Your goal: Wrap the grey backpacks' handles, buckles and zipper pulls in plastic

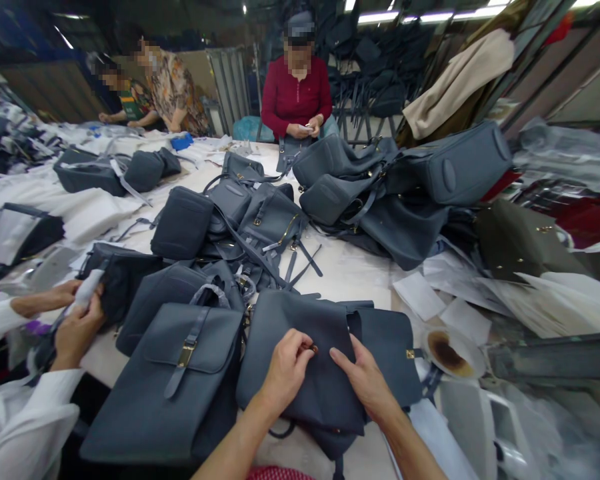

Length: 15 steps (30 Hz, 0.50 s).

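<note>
A dark blue-grey bag (pixel 300 320) lies on the table directly before me. My left hand (pixel 286 370) pinches a small brass-coloured fitting (pixel 313 348) at the middle of its panel. At the panel's right edge, my right hand (pixel 364 379) grips the bag, thumb on top and fingers behind. Under and right of it lies another blue-grey piece (pixel 393 347) with a gold clasp. A finished-looking backpack (pixel 180 373) with a flap, strap and gold buckle rests to the left.
More blue-grey bags (pixel 183 220) are heaped across the white table (pixel 350 273). At the left, another person's hands (pixel 80 320) hold a wrapped handle. A person in red (pixel 297 100) works opposite. Papers and a round dish (pixel 453 350) with brown residue are at the right.
</note>
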{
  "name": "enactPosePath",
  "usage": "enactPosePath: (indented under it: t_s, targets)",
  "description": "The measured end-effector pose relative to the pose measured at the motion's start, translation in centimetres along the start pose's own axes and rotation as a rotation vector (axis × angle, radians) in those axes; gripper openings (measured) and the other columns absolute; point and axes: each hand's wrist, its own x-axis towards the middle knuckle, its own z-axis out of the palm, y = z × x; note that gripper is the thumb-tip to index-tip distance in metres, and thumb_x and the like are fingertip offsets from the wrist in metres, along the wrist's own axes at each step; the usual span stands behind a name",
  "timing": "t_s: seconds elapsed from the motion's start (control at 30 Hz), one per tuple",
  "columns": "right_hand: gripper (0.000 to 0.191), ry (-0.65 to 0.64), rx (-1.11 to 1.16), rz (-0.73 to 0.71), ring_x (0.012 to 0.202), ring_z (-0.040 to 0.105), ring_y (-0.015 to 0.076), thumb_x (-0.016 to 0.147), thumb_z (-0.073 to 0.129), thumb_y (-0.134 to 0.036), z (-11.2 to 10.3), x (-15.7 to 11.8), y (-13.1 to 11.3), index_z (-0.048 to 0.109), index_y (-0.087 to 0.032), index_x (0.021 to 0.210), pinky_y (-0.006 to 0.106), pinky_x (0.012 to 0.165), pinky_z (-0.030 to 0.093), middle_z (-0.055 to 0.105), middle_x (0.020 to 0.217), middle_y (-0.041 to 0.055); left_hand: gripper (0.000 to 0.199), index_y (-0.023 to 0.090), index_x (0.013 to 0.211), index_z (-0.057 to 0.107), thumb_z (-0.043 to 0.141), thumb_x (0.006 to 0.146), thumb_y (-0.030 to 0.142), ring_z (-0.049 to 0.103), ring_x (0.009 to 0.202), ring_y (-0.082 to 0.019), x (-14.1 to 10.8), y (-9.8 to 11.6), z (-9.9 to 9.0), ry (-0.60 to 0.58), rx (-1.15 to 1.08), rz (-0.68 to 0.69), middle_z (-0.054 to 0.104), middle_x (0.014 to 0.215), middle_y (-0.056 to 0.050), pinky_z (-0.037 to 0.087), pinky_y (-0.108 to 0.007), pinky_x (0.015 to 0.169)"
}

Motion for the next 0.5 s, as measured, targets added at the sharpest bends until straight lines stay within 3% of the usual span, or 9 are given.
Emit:
enactPosePath:
  t_s: [0.13, 0.3, 0.4, 0.5]
  targets:
    - [0.054, -0.003, -0.023, 0.003, 0.116, 0.06, 0.0323, 0.072, 0.069, -0.044, -0.1, 0.1, 0.7, 0.066, -0.018, 0.118, 0.047, 0.097, 0.049, 0.07, 0.121, 0.0093, 0.015, 0.019, 0.074, 0.053, 0.048, 0.085, 0.01, 0.055, 0.073, -0.015, 1.0, -0.8, 0.6, -0.039, 0.056, 0.045, 0.055, 0.075, 0.0, 0.043, -0.026, 0.068]
    - [0.052, 0.011, -0.031, 0.01, 0.115, 0.061, 0.0329, 0.071, 0.07, -0.045, 0.0, 0.3, 1.1, 0.067, -0.019, 0.116, 0.046, 0.096, 0.05, 0.07, 0.12, 0.0095, 0.017, 0.018, 0.08, 0.054, 0.044, 0.089, 0.008, 0.053, 0.077, -0.017, 1.2, -1.3, 0.8, -0.17, 0.17, 0.142, 0.056, 0.083, -0.003, 0.044, -0.028, 0.073]
    - [0.049, 0.018, -0.05, 0.012, 0.115, 0.061, 0.0331, 0.074, 0.067, -0.045, 0.1, 0.5, 1.0, 0.068, -0.019, 0.115, 0.046, 0.097, 0.049, 0.072, 0.117, 0.0087, 0.015, 0.018, 0.081, 0.057, 0.048, 0.087, 0.008, 0.054, 0.076, -0.018, -0.9, -0.7, 0.6, -0.29, 0.23, 0.217, 0.059, 0.084, -0.004, 0.044, -0.028, 0.071]
    - [0.048, 0.024, -0.082, 0.011, 0.119, 0.059, 0.0331, 0.076, 0.065, -0.045, 0.1, 0.9, 0.8, 0.067, -0.021, 0.117, 0.047, 0.1, 0.046, 0.072, 0.117, 0.0084, 0.017, 0.019, 0.07, 0.059, 0.063, 0.086, 0.023, 0.053, 0.066, -0.015, -4.5, 0.4, -0.5, -0.489, 0.288, 0.285, 0.059, 0.071, 0.0, 0.044, -0.025, 0.065]
